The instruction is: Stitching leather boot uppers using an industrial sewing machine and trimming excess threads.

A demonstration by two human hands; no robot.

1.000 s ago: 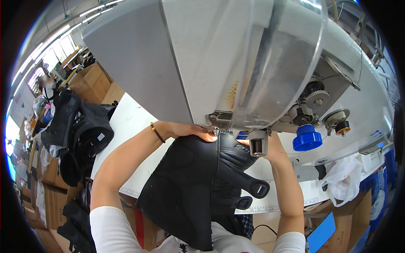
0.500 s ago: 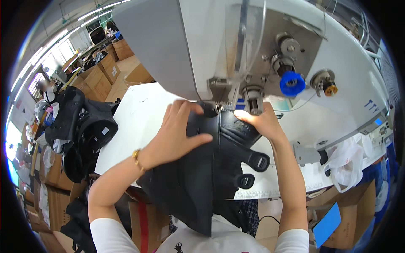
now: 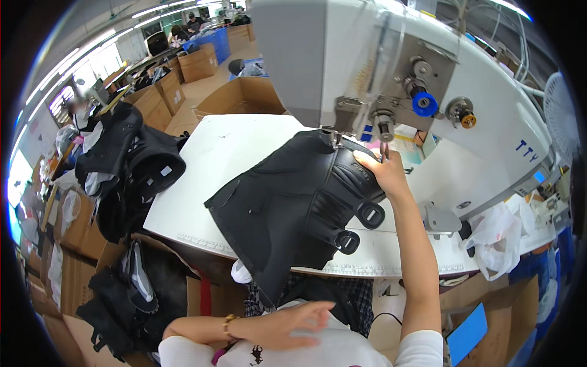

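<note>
A black leather-like piece (image 3: 278, 196) with straps and oval loop ends (image 3: 370, 215) lies on the white sewing table (image 3: 189, 208). Its top edge sits under the needle area of a white sewing machine (image 3: 489, 92); its lower corner hangs over the front edge towards my lap. My right hand (image 3: 385, 173) grips the piece's far right edge, thumb on top and the other fingers mostly hidden. A small dark pointed thing (image 3: 384, 150) shows by those fingers; I cannot make out its kind. Low before my torso, my left hand (image 3: 287, 325) is off the piece, slightly blurred, fingers apart and holding nothing.
Left of the table hangs a heap of black pieces (image 3: 150, 162). Below it a carton holds more black goods (image 3: 131, 300). A white plastic bag (image 3: 498, 241) and an open carton (image 3: 513, 312) are at the right. More cartons (image 3: 244, 98) stand beyond the table.
My left hand has let go of the black piece and come back to my torso. The piece now lies spread further left, and the view has shifted. My right hand stays at its edge.
</note>
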